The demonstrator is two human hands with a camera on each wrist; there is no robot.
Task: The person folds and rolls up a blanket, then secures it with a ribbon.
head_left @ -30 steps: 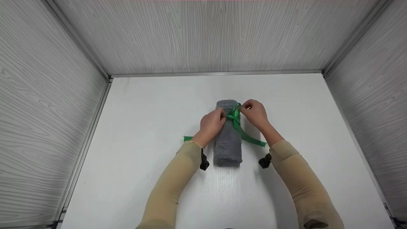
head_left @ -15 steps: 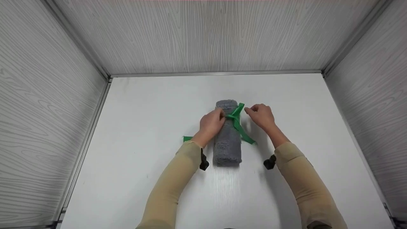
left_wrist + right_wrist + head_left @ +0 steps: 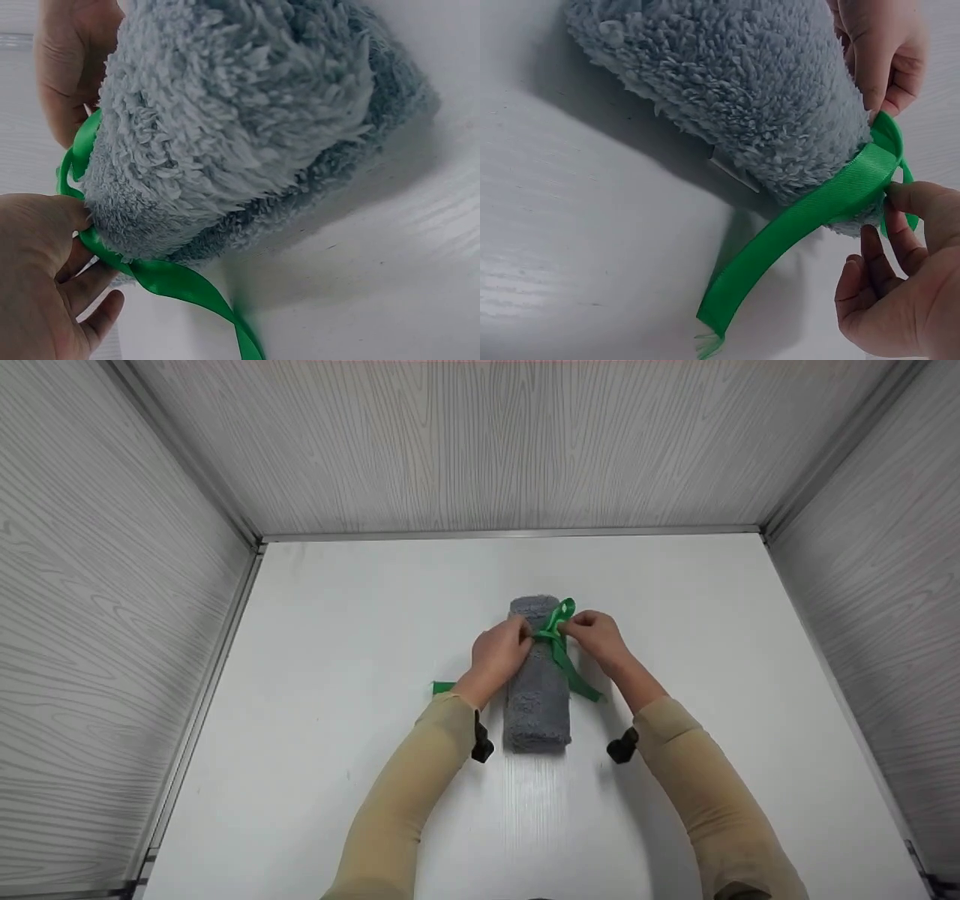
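Observation:
A rolled grey fluffy towel [image 3: 536, 701] lies lengthwise on the white table. Around its far part runs a green ribbon [image 3: 577, 681], crossed on top, with a small loop standing up at the far right. My left hand [image 3: 501, 652] pinches the ribbon against the towel's left side; its thumb and fingers meet on it in the left wrist view. On the other side my right hand [image 3: 598, 640] pinches the ribbon near the base of the loop. One frayed ribbon tail [image 3: 765, 247] hangs down to the right, and another tail [image 3: 187, 285] trails left, partly under my left wrist.
The white tabletop [image 3: 360, 622] is bounded by a grey wood-grain back wall [image 3: 495, 450] and side walls [image 3: 97, 622]. Black wrist cameras [image 3: 482, 742] sit under both sleeve cuffs. A small white tag [image 3: 733, 174] shows at the towel's underside.
My right hand let go of the ribbon and drew back right, then returned and took hold of it lower. The upper ribbon end now curls into a loop. My left hand stayed put.

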